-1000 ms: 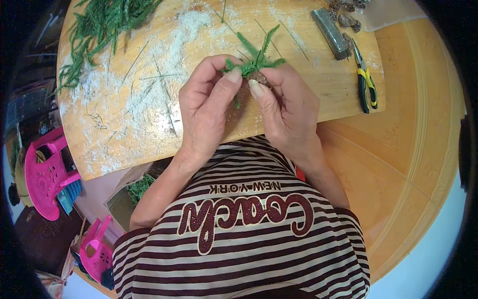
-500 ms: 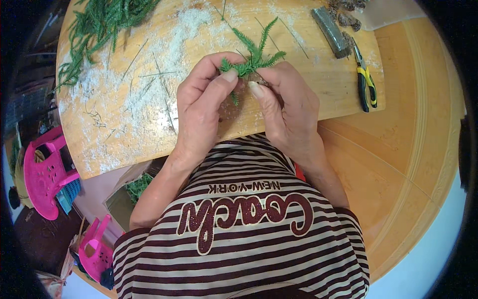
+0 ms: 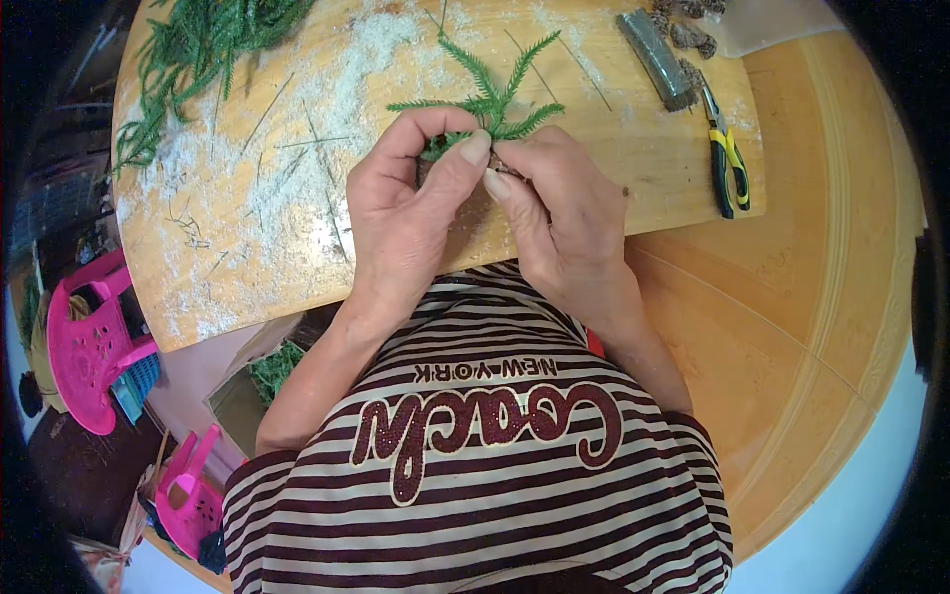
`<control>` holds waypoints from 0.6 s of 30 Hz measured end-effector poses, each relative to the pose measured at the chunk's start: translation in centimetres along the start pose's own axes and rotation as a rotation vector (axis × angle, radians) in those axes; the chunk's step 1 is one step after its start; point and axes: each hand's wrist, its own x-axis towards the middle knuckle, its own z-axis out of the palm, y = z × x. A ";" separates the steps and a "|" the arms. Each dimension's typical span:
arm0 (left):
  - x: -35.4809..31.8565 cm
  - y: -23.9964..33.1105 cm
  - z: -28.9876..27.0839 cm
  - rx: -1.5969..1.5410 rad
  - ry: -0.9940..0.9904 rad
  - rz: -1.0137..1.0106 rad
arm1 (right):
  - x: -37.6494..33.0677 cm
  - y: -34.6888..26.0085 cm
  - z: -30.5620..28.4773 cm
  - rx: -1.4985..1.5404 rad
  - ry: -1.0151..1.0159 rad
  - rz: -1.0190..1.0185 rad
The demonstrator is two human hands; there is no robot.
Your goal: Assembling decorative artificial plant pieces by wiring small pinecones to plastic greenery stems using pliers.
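Over the near part of the table, both hands come together on a small green artificial pine sprig [image 3: 495, 97]. Its several needle-covered tips fan out away from me above the fingers. My left hand [image 3: 411, 188] pinches the sprig's base between thumb and forefinger. Close against it, my right hand [image 3: 564, 198] is closed with thumb and forefinger at the same base. A brownish bit shows between the fingertips, too small to make out. Part of the greenery is hidden behind the left fingers.
White flakes and thin dark wires lie over the wooden table [image 3: 287, 228]. A heap of green sprigs [image 3: 213, 49] is at the far left. At the right are a bundle of wires [image 3: 658, 61], pine cones [image 3: 693, 40] and yellow-black pliers [image 3: 727, 158]. Pink chairs [image 3: 94, 342] stand lower left.
The sprig has turned in my fingers; one tip now points out to the left and the others spread wider. My right hand has shifted slightly left.
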 end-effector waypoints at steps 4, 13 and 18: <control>0.1 -0.5 -0.2 0.087 0.036 0.090 | 0.0 -0.1 0.2 0.025 0.009 -0.018; 0.2 -0.8 -0.8 0.427 0.053 0.364 | 0.3 -0.3 -1.3 0.130 -0.022 0.057; 0.3 -0.6 -0.9 0.569 -0.004 0.504 | 2.3 -0.4 -2.3 0.207 -0.114 0.199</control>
